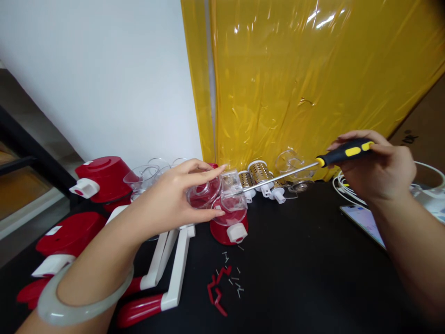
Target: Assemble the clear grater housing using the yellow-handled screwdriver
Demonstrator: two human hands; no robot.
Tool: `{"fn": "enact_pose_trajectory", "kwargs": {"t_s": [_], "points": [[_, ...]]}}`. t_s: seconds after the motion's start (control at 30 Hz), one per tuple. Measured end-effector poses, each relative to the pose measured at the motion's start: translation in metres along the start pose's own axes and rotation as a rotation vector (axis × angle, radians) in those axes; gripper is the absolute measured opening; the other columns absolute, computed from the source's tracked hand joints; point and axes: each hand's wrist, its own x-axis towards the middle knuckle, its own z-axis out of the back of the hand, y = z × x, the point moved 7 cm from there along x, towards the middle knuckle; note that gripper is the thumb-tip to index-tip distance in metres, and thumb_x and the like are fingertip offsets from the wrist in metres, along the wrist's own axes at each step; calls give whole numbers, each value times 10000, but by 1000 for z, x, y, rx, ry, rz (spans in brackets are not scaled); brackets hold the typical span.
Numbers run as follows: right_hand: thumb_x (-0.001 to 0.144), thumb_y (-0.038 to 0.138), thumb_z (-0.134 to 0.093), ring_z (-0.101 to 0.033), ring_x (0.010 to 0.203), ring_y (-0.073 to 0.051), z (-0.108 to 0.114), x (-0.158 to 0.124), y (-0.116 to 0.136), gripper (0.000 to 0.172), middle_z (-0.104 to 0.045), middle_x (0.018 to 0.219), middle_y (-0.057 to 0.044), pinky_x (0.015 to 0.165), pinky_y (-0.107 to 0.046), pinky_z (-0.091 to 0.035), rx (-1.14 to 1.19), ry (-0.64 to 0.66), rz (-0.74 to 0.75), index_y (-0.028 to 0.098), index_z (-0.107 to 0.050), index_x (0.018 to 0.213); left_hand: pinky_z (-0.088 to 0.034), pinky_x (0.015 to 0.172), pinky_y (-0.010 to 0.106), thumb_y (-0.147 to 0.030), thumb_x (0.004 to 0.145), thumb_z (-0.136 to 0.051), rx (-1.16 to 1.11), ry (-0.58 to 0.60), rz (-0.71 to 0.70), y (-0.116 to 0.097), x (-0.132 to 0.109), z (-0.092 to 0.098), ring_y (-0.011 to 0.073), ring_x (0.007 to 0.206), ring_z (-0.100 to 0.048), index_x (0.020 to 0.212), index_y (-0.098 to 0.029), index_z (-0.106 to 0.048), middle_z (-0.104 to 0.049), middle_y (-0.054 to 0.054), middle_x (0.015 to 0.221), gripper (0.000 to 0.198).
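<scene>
Nearest the camera, a pale bangle (69, 315) circles the left forearm (100, 264), to the left and front of a red base (222, 233) that stands on the black desk (295, 269) with a white knob (237, 233) facing forward. Atop that base sits a clear plastic housing (231, 185), and the left hand (184, 195) has its grip closed about it, thumb and fingers on opposite sides. To the base's right, the right hand (385, 171) grasps a black-and-yellow screwdriver (320, 162), its tip at the housing. Loose screws (235, 279) and bent red strips (220, 308) lie in front of the base; white cranks (175, 273) rest to its left front, grater drums (259, 171) behind to its right, and a phone (363, 222) well to its right
</scene>
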Motion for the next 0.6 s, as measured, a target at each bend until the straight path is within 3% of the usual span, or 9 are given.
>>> {"fn": "enact_pose_trajectory", "kwargs": {"t_s": [0.1,0.23,0.3,0.37,0.43,0.5,0.6], "points": [[636,353,-696,-562,400,-167,0,-2,0,244,-607,547,-19,337,-269,-433,-40,-15,-13,159,-718,782,-529,1005,426,-431,776,-833,-4,0,-2,0,0,0,254,1102,-643,1429,-295,-590,-663,97,1240,710],[715,618,-710,-272,186,-120,-1,-3,3,443,-385,323,58,241,-243,-236,-108,-25,19,177,-676,725,-527,1008,428,-439,772,-833,1,-2,2,1,0,-1,256,1101,-643,1423,-293,-597,-666,99,1236,708],[721,683,-596,-376,236,-153,-1,-2,3,521,-460,375,3,255,-279,-305,-80,-16,10,173,-682,662,-526,1008,427,-442,776,-829,2,-3,6,1,0,-1,256,1103,-642,1423,-292,-597,-666,102,1236,704],[696,574,-557,-575,413,-208,0,0,2,431,-621,559,-66,338,-321,-436,-45,-2,1,173,-713,670,-527,1005,426,-439,777,-828,1,-3,6,1,0,-1,257,1104,-641,1425,-293,-596,-667,102,1236,703],[648,416,-588,-644,541,-215,1,0,1,287,-670,672,-71,415,-324,-499,-34,-10,-10,177,-735,706,-527,1002,424,-436,775,-830,-2,-4,3,1,0,-1,256,1101,-642,1426,-292,-595,-667,103,1235,707],[640,358,-636,-580,446,-180,3,-1,0,222,-627,600,-47,353,-285,-436,-56,-31,-4,171,-732,710,-525,1002,420,-432,774,-832,-2,-6,-1,1,-1,-1,254,1097,-643,1424,-287,-597,-665,103,1235,706],[730,491,-688,-321,238,-122,4,-2,1,321,-429,378,27,242,-242,-230,-124,-73,29,174,-703,684,-525,998,410,-426,776,-832,6,-9,-4,1,-1,0,251,1092,-644,1421,-281,-601,-666,103,1229,700]]}}
